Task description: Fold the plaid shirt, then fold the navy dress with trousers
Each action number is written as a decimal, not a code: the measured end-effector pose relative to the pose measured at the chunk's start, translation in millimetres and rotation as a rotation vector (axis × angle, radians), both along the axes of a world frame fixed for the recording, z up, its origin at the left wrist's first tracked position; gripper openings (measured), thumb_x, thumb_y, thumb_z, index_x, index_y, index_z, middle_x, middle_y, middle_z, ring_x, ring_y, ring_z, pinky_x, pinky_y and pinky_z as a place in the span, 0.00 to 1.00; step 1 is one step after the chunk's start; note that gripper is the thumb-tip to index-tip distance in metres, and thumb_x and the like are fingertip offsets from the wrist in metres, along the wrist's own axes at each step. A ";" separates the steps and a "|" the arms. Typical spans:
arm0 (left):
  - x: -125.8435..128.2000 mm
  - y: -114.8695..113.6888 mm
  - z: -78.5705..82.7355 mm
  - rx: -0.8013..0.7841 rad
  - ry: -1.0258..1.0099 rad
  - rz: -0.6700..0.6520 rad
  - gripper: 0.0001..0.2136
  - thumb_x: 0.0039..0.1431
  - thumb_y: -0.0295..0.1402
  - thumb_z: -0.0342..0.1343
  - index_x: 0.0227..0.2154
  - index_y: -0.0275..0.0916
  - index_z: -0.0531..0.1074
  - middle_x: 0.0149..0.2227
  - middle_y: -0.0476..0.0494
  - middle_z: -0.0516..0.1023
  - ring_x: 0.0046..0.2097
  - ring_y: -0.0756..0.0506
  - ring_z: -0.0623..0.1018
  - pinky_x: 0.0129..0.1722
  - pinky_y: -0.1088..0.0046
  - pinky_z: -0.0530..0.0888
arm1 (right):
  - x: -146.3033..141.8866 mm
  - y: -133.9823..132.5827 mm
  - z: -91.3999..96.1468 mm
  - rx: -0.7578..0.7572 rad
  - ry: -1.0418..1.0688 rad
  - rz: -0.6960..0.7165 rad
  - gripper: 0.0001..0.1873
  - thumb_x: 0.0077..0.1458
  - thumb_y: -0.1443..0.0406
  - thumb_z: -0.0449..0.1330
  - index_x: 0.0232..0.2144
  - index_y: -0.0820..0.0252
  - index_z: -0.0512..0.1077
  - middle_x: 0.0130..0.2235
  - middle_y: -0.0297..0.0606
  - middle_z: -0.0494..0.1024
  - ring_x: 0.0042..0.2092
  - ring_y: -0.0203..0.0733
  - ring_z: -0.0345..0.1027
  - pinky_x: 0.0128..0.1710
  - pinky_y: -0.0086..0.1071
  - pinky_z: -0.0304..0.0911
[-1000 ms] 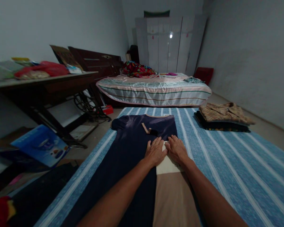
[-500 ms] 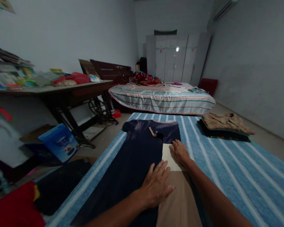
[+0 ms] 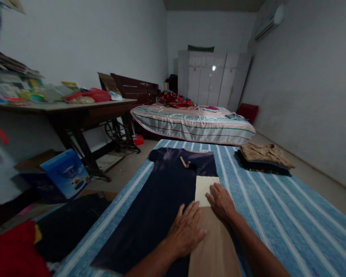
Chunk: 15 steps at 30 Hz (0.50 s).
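Note:
A dark navy garment lies spread flat on a blue striped mat on the floor. On its right half lies a folded panel, cream at the far end and tan nearer me. My left hand rests flat with fingers spread, across the seam between the navy cloth and the tan panel. My right hand lies flat, fingers out, where the cream part meets the tan. Neither hand holds anything.
A folded stack of clothes sits on the mat at the far right. A low bed lies beyond the mat, a white wardrobe behind it. At the left stand a cluttered dark table and a blue box; red cloth lies near left.
Both hands have slid back toward me along the panel, the left first, then the right. More of the cream end now shows. The camera has tilted up.

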State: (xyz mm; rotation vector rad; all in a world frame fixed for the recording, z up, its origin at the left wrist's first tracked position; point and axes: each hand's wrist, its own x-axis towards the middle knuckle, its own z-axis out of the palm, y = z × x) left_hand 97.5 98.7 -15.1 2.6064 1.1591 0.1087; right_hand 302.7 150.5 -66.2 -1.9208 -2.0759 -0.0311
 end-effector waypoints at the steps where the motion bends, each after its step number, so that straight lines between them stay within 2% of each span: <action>1: -0.4 0.1 -0.4 0.000 -0.002 -0.002 0.28 0.61 0.46 0.43 0.61 0.38 0.55 0.66 0.39 0.48 0.66 0.41 0.48 0.63 0.53 0.44 | -0.3 0.0 0.0 -0.003 0.004 -0.003 0.24 0.63 0.56 0.43 0.54 0.63 0.61 0.59 0.50 0.60 0.60 0.49 0.50 0.56 0.43 0.47; 9: -1.8 4.7 -11.3 0.022 -0.025 -0.011 0.28 0.61 0.48 0.41 0.61 0.38 0.54 0.66 0.40 0.48 0.66 0.42 0.47 0.63 0.53 0.44 | 0.3 1.4 1.6 0.018 0.004 -0.005 0.24 0.63 0.55 0.43 0.53 0.63 0.62 0.59 0.50 0.60 0.61 0.50 0.50 0.56 0.42 0.47; 15: 1.4 5.1 -9.6 0.025 0.004 -0.007 0.28 0.62 0.48 0.41 0.60 0.37 0.54 0.66 0.38 0.48 0.66 0.42 0.48 0.62 0.52 0.44 | 2.4 0.6 2.9 0.054 -0.005 0.004 0.21 0.62 0.55 0.44 0.50 0.62 0.63 0.57 0.49 0.63 0.60 0.49 0.51 0.55 0.41 0.48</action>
